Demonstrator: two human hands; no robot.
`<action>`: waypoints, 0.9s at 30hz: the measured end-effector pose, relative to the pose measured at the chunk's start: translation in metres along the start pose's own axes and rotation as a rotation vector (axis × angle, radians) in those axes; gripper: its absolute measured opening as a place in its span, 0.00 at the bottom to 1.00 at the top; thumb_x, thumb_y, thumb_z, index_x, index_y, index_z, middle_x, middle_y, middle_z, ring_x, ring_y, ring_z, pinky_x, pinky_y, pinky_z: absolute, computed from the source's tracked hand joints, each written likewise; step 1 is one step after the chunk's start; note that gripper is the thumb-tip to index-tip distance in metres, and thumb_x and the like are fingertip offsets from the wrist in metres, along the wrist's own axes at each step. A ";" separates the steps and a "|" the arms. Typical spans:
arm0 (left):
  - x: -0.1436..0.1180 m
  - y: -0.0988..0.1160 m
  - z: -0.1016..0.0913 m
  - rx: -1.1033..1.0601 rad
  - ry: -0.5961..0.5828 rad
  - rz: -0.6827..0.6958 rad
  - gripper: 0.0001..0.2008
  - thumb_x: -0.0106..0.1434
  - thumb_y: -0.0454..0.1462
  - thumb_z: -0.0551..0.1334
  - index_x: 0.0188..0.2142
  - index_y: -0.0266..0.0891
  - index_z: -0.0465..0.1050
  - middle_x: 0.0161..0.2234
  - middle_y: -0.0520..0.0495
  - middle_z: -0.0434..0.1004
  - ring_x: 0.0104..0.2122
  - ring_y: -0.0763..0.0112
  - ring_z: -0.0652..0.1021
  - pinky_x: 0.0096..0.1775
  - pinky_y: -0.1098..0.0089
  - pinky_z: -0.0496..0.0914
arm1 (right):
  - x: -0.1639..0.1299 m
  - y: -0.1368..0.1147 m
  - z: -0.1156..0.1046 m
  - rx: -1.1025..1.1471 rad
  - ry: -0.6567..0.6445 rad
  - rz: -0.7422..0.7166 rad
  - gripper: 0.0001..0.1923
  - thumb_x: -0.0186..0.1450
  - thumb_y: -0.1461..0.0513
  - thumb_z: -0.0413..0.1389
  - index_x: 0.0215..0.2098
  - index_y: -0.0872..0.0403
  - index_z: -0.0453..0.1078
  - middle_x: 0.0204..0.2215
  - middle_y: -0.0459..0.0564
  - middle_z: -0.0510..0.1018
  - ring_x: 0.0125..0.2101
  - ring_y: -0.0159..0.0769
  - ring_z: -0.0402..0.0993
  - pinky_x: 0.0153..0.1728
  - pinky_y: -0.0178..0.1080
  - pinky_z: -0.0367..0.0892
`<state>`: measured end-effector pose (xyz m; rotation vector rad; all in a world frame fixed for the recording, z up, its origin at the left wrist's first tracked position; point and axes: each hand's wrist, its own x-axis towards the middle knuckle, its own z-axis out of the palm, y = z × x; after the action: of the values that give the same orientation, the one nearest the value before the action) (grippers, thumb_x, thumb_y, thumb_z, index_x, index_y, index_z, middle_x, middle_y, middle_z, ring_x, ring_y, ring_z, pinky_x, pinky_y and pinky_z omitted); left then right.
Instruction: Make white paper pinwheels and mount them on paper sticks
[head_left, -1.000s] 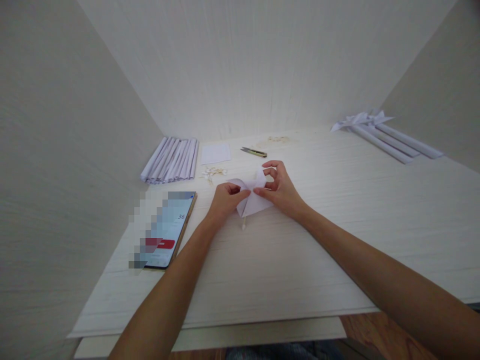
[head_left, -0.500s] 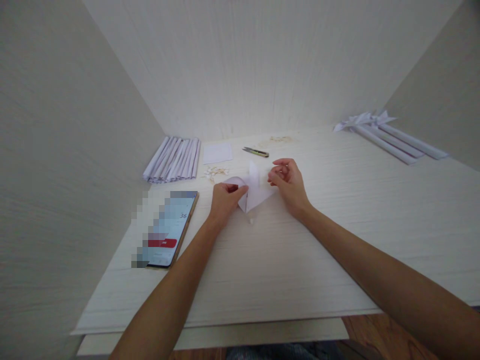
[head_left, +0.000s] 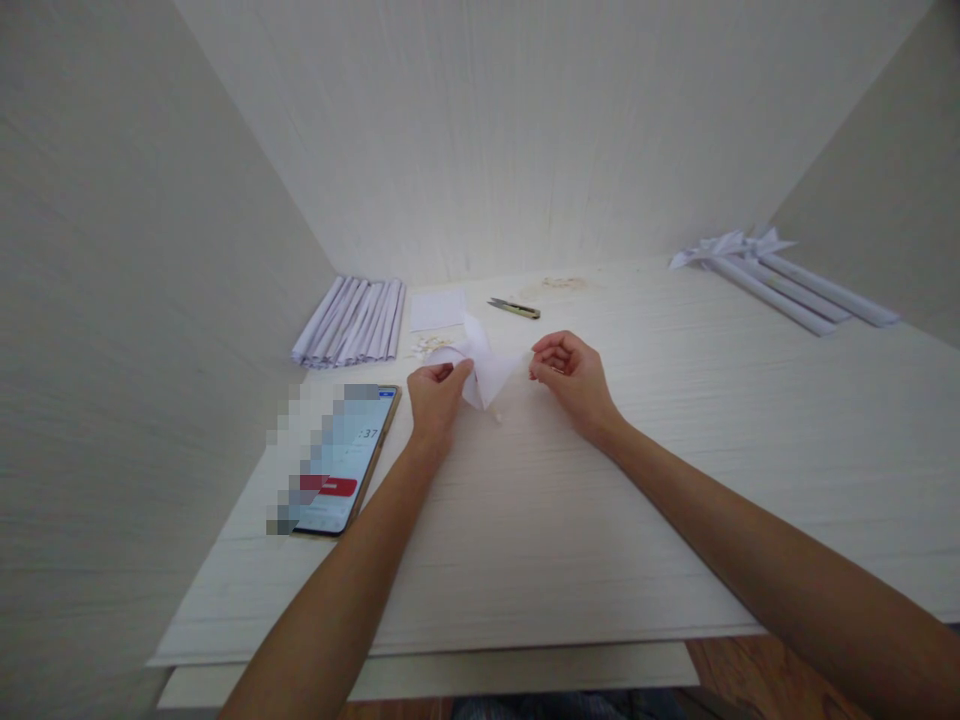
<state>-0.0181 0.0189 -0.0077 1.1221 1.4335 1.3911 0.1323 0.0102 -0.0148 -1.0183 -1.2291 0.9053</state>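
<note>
A white paper pinwheel (head_left: 491,372) with curled and pointed blades is pinched between the thumb and fingers of my left hand (head_left: 437,398), just above the middle of the table. My right hand (head_left: 571,378) hovers to the right of it, apart from the paper. Its fingers are curled in and the thumb meets the fingertips; whatever is in that pinch, if anything, is too small to make out. Below the pinwheel lies a tiny pale bit (head_left: 495,416). Behind my left hand is a small heap of pale scraps (head_left: 431,346).
Several rolled paper sticks (head_left: 351,320) lie at the left back, beside a square paper sheet (head_left: 438,309). Thread snips (head_left: 514,308) rest near the back wall. A phone (head_left: 349,450) lies at left. Paper sticks with pinwheel heads (head_left: 787,285) are at the right back.
My left hand has moved slightly left with the pinwheel, whose blades have turned. My right hand has drawn its fingers in closer together and stands farther from the paper.
</note>
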 end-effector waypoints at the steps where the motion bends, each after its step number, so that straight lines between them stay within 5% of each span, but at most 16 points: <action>1: 0.000 0.000 0.000 -0.017 -0.003 -0.003 0.10 0.42 0.40 0.61 0.17 0.34 0.66 0.16 0.54 0.65 0.19 0.78 0.65 0.21 0.76 0.59 | 0.000 0.000 0.000 -0.009 -0.002 -0.003 0.07 0.47 0.67 0.53 0.25 0.54 0.60 0.18 0.39 0.65 0.20 0.25 0.64 0.22 0.32 0.61; 14: 0.002 -0.003 0.001 -0.097 -0.030 -0.019 0.10 0.42 0.40 0.61 0.15 0.35 0.63 0.14 0.56 0.61 0.18 0.79 0.65 0.23 0.76 0.61 | -0.007 -0.001 0.003 -0.057 -0.145 -0.005 0.12 0.47 0.64 0.57 0.22 0.53 0.55 0.19 0.41 0.68 0.19 0.25 0.63 0.20 0.31 0.59; 23: 0.001 -0.003 0.001 -0.171 -0.016 -0.020 0.10 0.42 0.39 0.61 0.16 0.35 0.64 0.15 0.56 0.62 0.18 0.79 0.65 0.23 0.75 0.61 | -0.019 -0.012 0.007 -0.383 -0.478 -0.114 0.12 0.48 0.64 0.57 0.18 0.55 0.54 0.24 0.46 0.74 0.20 0.26 0.64 0.21 0.31 0.58; 27: -0.002 0.000 0.002 -0.141 -0.013 -0.008 0.10 0.42 0.39 0.61 0.16 0.35 0.63 0.14 0.56 0.61 0.16 0.80 0.64 0.21 0.76 0.60 | -0.018 -0.009 0.007 -0.377 -0.477 -0.127 0.09 0.50 0.66 0.55 0.18 0.55 0.57 0.20 0.43 0.70 0.19 0.25 0.62 0.21 0.31 0.59</action>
<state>-0.0152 0.0174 -0.0082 1.0321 1.3082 1.4532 0.1232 -0.0088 -0.0114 -1.0320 -1.8983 0.8607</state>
